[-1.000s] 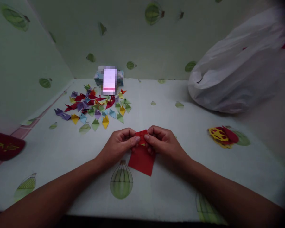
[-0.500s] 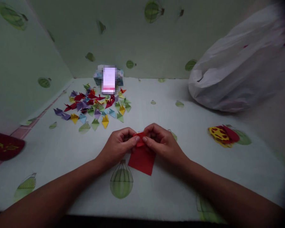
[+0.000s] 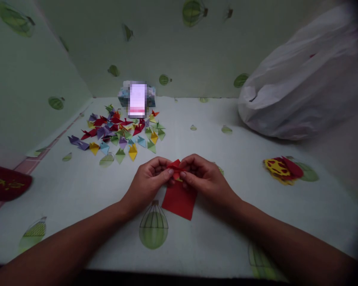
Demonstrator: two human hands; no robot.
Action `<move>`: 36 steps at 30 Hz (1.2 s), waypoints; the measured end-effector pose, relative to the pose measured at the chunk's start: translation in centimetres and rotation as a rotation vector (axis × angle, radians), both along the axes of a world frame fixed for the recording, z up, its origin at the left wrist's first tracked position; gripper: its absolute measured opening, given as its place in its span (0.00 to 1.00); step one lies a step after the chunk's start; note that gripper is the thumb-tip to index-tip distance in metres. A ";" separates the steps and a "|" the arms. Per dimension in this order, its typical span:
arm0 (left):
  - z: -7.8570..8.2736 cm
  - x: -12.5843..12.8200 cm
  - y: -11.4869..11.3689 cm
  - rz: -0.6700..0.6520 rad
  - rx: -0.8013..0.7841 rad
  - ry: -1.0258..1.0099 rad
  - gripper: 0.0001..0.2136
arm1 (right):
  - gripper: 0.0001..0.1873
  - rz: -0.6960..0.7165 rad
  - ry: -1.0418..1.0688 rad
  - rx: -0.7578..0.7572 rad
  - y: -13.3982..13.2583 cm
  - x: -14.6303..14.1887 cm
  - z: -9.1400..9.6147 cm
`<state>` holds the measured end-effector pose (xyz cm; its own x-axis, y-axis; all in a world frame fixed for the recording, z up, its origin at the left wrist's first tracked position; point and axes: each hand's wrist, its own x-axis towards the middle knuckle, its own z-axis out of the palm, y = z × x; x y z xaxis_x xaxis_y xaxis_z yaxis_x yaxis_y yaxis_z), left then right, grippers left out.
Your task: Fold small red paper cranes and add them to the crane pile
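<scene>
Left hand [image 3: 153, 174] and right hand [image 3: 201, 176] pinched on folded red paper [image 3: 176, 163]

The folded red paper is held midway between the two hands, gripped at its left side by the left thumb and fingers and at its right side by the right. Only a narrow gap is left between the thumb tips, and a corner of the paper is pointed away from the body. A flat red sheet [image 3: 179, 204] is laid on the balloon-printed cloth [image 3: 122, 246] beneath and just nearer than the hands, its far part hidden by them. A speck of yellow is seen near the thumbs; what it belongs to cannot be told.

Beyond the left hand, many-coloured folded paper pieces [image 3: 123, 142] are spread in a cluster, with a lit screen [image 3: 137, 99] stood behind them against a box [image 3: 123, 98]. Well to the right, yellow and red cut-outs [image 3: 277, 167] are stacked, and a white plastic bag [image 3: 286, 95] is set farther back.
</scene>
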<state>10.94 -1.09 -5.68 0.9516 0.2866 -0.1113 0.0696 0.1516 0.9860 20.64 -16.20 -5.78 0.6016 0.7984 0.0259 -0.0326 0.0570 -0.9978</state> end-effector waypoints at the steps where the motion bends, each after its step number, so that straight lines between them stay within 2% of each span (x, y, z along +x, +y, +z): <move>1: 0.1 0.0 -0.1 0.014 -0.003 -0.020 0.10 | 0.05 -0.001 0.009 -0.010 0.0 0.0 0.1; 4: 0.2 0.0 -0.2 0.026 0.027 -0.061 0.14 | 0.06 -0.007 0.027 -0.052 0.0 0.1 0.3; 7: 0.2 0.0 -0.1 -0.004 0.035 -0.043 0.09 | 0.07 -0.037 0.042 -0.087 0.0 0.1 0.6; 10: 0.2 0.0 -0.1 -0.005 0.009 0.011 0.08 | 0.06 -0.056 0.052 -0.101 -0.1 0.2 0.6; 17: 0.3 0.0 -0.2 -0.002 -0.039 0.011 0.08 | 0.05 -0.073 0.059 -0.091 0.0 0.1 0.6; 23: 0.1 -0.1 -0.2 -0.019 -0.062 0.019 0.06 | 0.04 -0.025 0.065 -0.072 0.0 0.2 0.7; 28: -0.1 -0.1 0.1 0.002 -0.102 0.028 0.06 | 0.08 0.017 0.064 -0.033 0.0 0.3 0.5; 36: -0.4 -0.1 0.4 -0.083 -0.193 0.009 0.07 | 0.05 -0.005 0.033 -0.018 -0.1 0.7 0.5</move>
